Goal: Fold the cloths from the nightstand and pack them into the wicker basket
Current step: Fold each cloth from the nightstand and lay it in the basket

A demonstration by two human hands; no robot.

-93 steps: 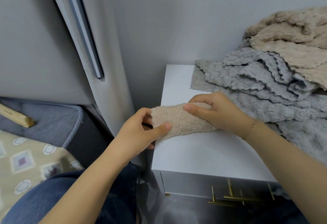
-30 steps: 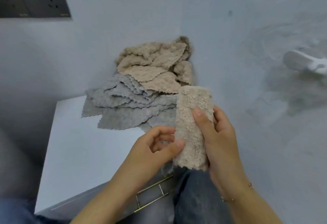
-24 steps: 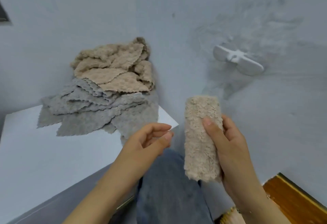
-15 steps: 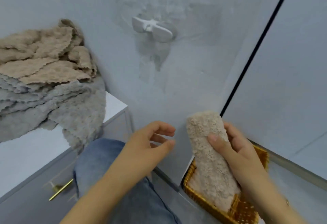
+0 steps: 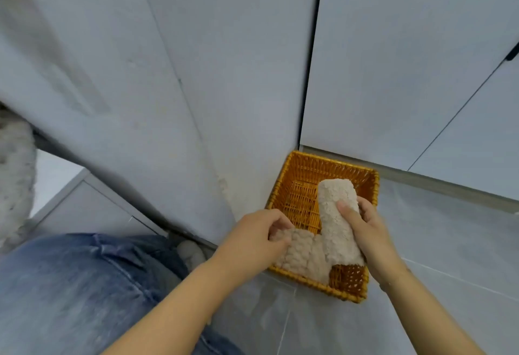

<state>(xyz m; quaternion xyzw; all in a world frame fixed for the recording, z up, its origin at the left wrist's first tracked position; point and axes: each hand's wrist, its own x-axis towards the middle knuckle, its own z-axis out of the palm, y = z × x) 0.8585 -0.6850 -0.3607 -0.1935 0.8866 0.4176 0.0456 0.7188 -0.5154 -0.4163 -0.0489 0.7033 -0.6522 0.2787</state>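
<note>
Your right hand (image 5: 365,231) held the folded beige cloth (image 5: 337,220) over the wicker basket (image 5: 289,169), thumb across its front and the other fingers curled round behind, so the roll stood tilted with its top end above your fingertips and its lower end below your palm, down near the basket's close edge. You had your left hand (image 5: 255,239) on a second beige cloth (image 5: 303,256) already lying in the basket's near left corner, fingers bent over its left end and gripping it; that cloth stretched from your left fingertips toward your right wrist and met the foot of the held roll. Beyond both sets of fingers the basket's woven floor showed bare orange, and its far rim sat close to the grey cabinet doors (image 5: 407,60). The basket stood on the pale tiled floor (image 5: 449,256), just beside the grey wall panel (image 5: 224,88) to the left of your left hand. Your jeans-clad leg (image 5: 70,284) filled the space under your left forearm, and far left of everything a fuzzy grey cloth (image 5: 14,172) hung over the white nightstand (image 5: 56,169), blurred at the frame's edge.
</note>
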